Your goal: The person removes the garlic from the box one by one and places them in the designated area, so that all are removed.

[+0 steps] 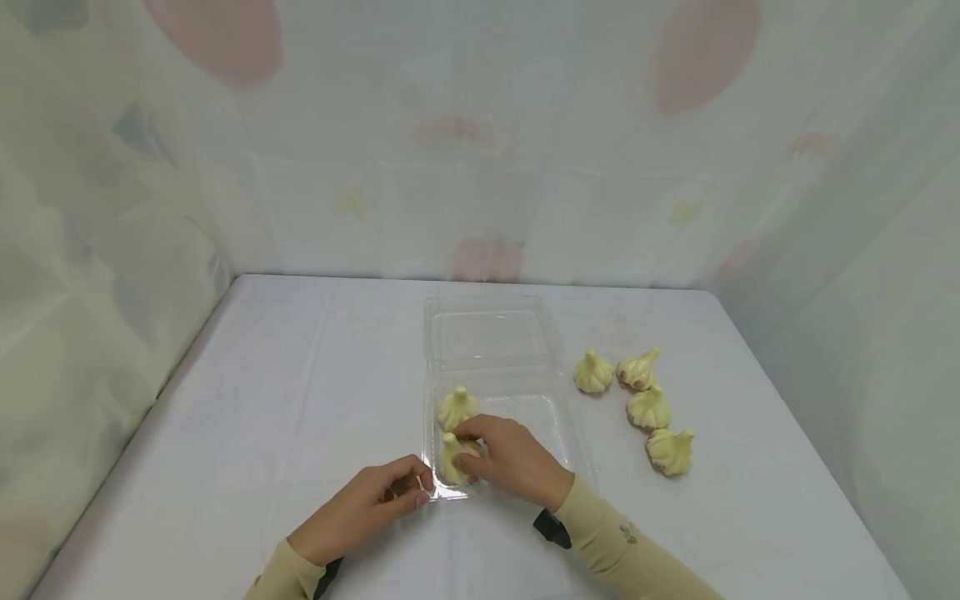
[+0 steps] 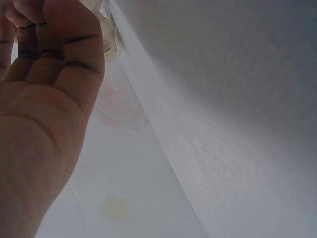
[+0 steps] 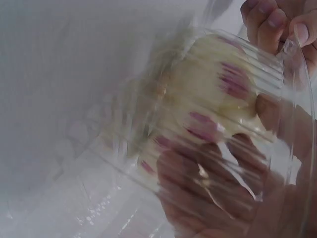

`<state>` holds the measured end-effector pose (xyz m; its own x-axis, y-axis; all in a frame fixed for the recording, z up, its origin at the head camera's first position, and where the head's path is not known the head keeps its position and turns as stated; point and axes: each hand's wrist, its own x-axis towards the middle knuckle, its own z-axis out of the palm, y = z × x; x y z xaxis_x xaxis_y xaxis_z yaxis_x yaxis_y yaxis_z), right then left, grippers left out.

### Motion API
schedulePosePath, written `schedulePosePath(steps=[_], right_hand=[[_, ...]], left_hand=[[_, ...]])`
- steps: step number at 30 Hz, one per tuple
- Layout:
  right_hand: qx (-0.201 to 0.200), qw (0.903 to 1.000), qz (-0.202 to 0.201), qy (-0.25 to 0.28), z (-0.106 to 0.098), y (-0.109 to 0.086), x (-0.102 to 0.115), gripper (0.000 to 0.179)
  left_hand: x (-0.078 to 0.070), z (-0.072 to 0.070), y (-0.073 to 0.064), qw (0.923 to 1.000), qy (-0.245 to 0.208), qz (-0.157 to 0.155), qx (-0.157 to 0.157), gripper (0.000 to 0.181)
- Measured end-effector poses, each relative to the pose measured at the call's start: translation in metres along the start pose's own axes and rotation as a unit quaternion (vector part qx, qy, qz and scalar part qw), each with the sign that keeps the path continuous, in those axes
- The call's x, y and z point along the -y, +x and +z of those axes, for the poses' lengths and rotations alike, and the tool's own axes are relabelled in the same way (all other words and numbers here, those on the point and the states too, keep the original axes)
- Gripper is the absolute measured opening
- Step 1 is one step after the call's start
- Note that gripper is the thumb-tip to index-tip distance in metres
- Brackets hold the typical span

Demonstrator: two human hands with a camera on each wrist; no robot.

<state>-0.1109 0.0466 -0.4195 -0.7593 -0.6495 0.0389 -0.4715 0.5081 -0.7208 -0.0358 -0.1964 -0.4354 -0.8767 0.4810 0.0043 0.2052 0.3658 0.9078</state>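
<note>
A clear plastic clamshell container point(image 1: 536, 421) lies with its lid point(image 1: 486, 333) folded back, away from me. Two pale garlic bulbs sit along its left side: a rear bulb point(image 1: 456, 408) and a front bulb point(image 1: 448, 467). My right hand point(image 1: 517, 457) reaches in from the right, thumb and fingers curled about the front bulb. Purple patches on a garlic bulb point(image 3: 205, 124) show through the clear wall in the right wrist view. At the container's front left corner my left hand point(image 1: 375, 504) pinches the rim between thumb and fingertips.
Right of the container, several more garlic bulbs lie on the white table: an upright bulb point(image 1: 593, 372), a tilted one point(image 1: 638, 369), a middle bulb point(image 1: 648, 408) and a front one point(image 1: 671, 452). Patterned curtains point(image 1: 360, 133) rise behind and on both sides.
</note>
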Motion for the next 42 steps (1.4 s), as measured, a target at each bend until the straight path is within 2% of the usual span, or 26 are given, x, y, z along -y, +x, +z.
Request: schedulePosePath(steps=[6,11,23,29,33,42], right_hand=[[-0.004,0.9995,0.006,-0.032,0.005,0.002,0.001,0.032],[-0.008,0.9992,0.001,-0.039,0.006,0.003,0.002,0.028],[-0.040,0.9991,-0.004,-0.013,-0.001,-0.005,0.000,0.015],[-0.068,0.9975,-0.014,-0.013,-0.007,-0.009,-0.002,0.020],[-0.079,0.9968,-0.009,0.007,-0.012,-0.013,-0.005,0.022],[-0.111,0.9934,-0.001,0.029,-0.028,-0.019,-0.007,0.028]], left_hand=[[-0.001,0.000,0.000,1.0000,0.005,0.005,-0.005,0.009],[-0.002,0.000,0.000,1.0000,0.005,0.005,-0.007,0.009],[0.001,0.001,0.000,1.0000,0.006,0.000,-0.002,0.012],[0.001,0.001,0.000,1.0000,0.007,0.004,-0.005,0.010],[0.002,0.001,0.000,1.0000,0.005,0.007,-0.004,0.009],[0.004,0.003,-0.001,0.9998,0.016,-0.005,-0.003,0.010]])
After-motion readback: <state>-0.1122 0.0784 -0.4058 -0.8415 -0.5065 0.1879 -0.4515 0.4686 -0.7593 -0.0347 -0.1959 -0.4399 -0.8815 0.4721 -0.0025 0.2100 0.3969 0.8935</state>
